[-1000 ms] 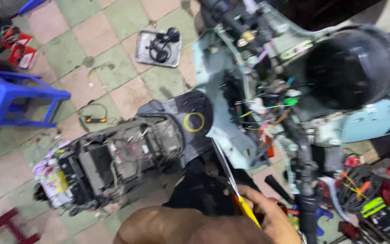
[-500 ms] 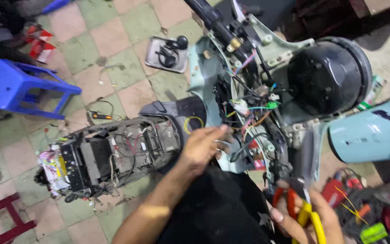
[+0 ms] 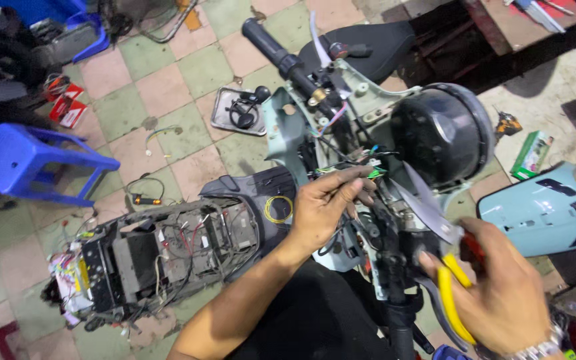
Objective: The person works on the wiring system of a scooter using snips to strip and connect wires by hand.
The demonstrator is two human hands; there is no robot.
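Now left hand [image 3: 325,210] pinches wires [image 3: 348,172] — scissors [image 3: 435,220] in right hand [image 3: 505,293].

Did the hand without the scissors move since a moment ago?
Yes. The left hand has stretched further forward into the scooter's wires, closer to the round headlight. The right hand holds the yellow-handled scissors.

A person's right hand [image 3: 501,293] is running off the bottom edge, covering the scissors' [image 3: 435,220] yellow handles [image 3: 451,300]; the left hand's fingertips [image 3: 361,183] are disappearing into tangled scooter wiring [image 3: 361,167], too fine to separate.
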